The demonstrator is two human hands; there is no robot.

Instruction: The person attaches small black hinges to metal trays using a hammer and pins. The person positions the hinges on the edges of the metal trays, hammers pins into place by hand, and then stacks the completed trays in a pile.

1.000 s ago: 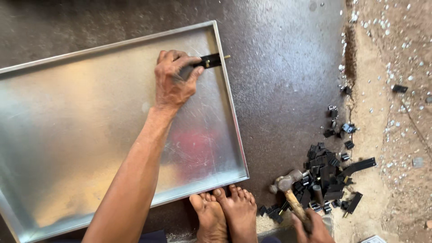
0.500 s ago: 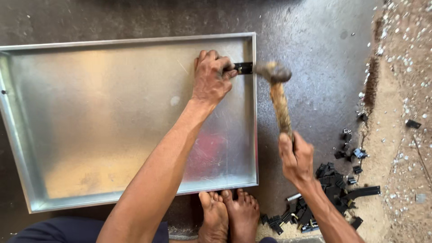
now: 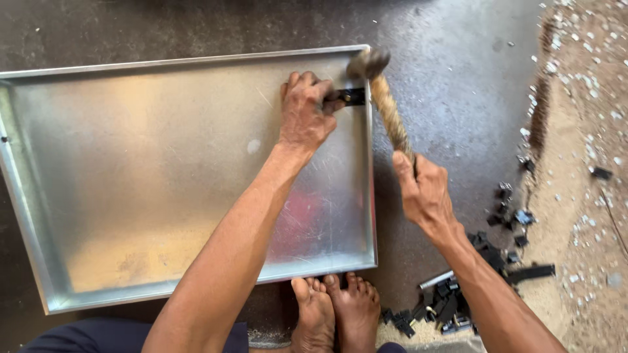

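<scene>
A small black clip point(image 3: 350, 97) is pinched by the left hand point(image 3: 304, 116) at the tray's point(image 3: 131, 183) right rim near its far corner. The hammer point(image 3: 383, 98) is gripped firmly by the right hand point(image 3: 425, 193), so the fingers point(image 3: 330, 103) could be struck if the blow lands off the clip.

A heap of small black pieces point(image 3: 458, 301) lies on the dark floor point(image 3: 451, 78) at the near right, with a few more scattered just beyond it. Farther right runs a sandy strip point(image 3: 582, 163) strewn with pale chips. Two bare feet point(image 3: 337, 310) rest at the near edge.
</scene>
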